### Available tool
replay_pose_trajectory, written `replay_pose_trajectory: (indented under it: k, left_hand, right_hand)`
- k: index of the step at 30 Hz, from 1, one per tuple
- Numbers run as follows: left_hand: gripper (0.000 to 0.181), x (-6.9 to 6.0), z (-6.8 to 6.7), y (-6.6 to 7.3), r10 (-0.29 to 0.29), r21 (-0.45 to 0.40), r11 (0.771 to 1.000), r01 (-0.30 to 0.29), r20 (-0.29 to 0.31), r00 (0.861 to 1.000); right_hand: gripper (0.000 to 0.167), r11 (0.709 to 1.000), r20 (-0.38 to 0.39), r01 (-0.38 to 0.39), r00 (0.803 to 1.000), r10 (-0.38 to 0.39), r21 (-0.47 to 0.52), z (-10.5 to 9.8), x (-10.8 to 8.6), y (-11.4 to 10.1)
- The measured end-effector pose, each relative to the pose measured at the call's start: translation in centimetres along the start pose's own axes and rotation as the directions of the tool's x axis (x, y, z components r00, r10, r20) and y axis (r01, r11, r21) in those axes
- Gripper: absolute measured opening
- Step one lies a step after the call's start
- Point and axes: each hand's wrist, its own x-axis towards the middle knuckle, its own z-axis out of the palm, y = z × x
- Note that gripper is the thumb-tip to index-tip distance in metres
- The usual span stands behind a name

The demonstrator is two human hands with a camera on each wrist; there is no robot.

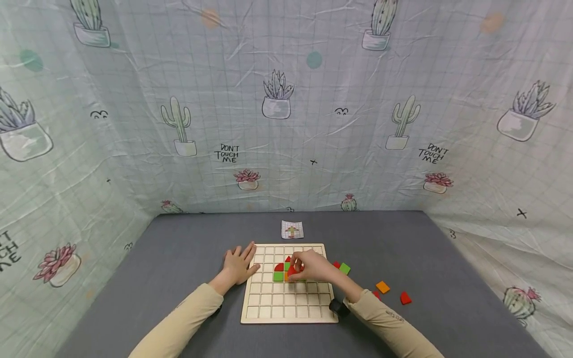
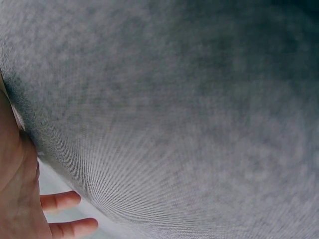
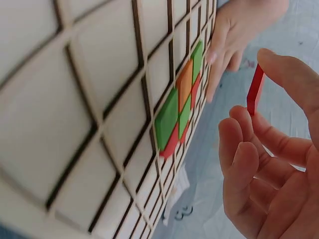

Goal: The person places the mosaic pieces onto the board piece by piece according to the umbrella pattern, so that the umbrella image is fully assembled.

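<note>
A pale wooden grid board [image 1: 291, 313] lies on the dark grey table. My left hand [image 1: 237, 263] rests at its upper left edge, fingers spread and mostly straight. Between thumb and fingertips, my right hand [image 1: 314, 266] pinches a thin red tile [image 3: 255, 89], held just above the middle of the board. Below it sits a cluster in the cells: green tiles [image 3: 167, 119], an orange tile [image 3: 184, 79], a red quarter-round tile [image 1: 279, 267] and a red triangular tile [image 1: 288, 259]. Part of the cluster is hidden behind my right hand in the head view.
Behind the board lies a small card [image 1: 292, 229] with a printed coloured pattern. Right of the board are a loose green tile [image 1: 344, 268], an orange tile [image 1: 382, 287] and several red tiles [image 1: 405, 298], some partly covered by my forearm. A cactus-print curtain [image 1: 295, 134] surrounds the table.
</note>
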Motion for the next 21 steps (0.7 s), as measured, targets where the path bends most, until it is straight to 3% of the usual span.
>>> replay_pose_trajectory:
  k: [13, 21]
  left_hand:
    - [0.061, 0.2, 0.5, 0.2, -0.018, 0.033, 0.999, 0.018, 0.011, 1.0]
    - [0.062, 0.3, 0.6, 0.1, -0.012, 0.033, 0.999, 0.011, 0.011, 1.0]
  right_hand:
    - [0.026, 0.992, 0.076, 0.023, 0.997, -0.032, 0.123, 2.7, 1.9, -0.9]
    - [0.025, 0.982, 0.047, -0.084, 0.996, 0.077, 0.17, 3.6, 3.2, -1.5]
